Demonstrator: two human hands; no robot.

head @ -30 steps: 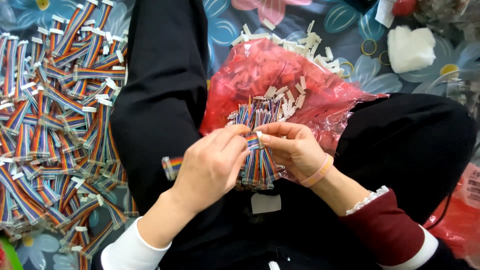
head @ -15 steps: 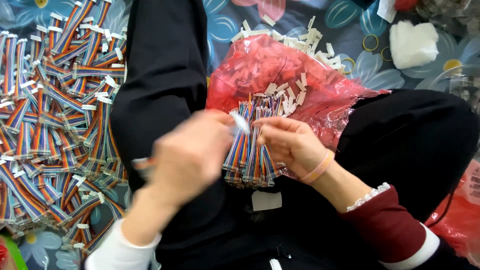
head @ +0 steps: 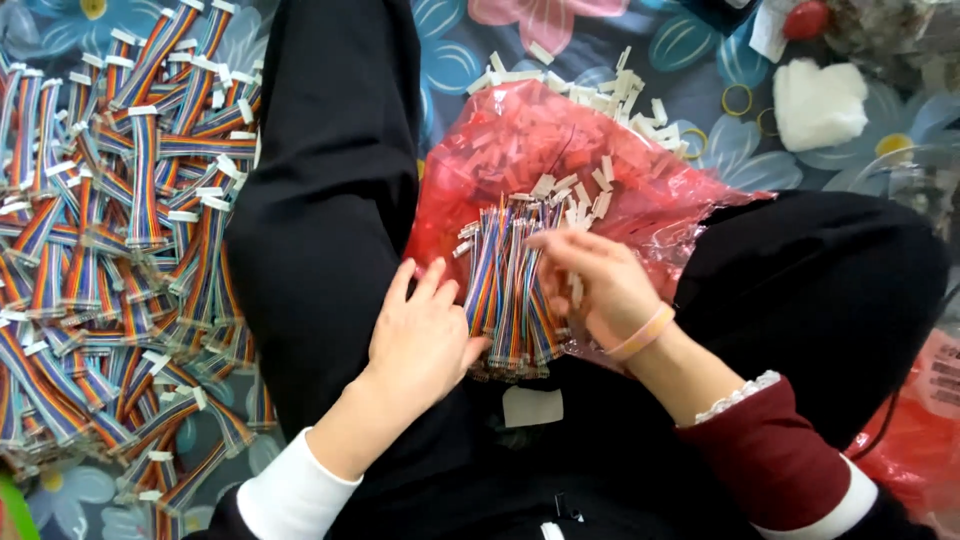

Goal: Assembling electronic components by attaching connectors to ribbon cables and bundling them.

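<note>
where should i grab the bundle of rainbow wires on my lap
Grip the bundle of rainbow wires across its middle, coming from above: the strands run lengthwise away from you, with loose white plugs at the far end, and the left hand and right hand already flank it.

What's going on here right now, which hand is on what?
A seated person is sorting rainbow ribbon cables in their lap. The left hand rests flat beside a bundle of cables, touching its edge. The right hand fingers the bundle from the other side. Behind it lies a red plastic bag of small white connectors. A large pile of cables with connectors lies to the person's left.
</note>
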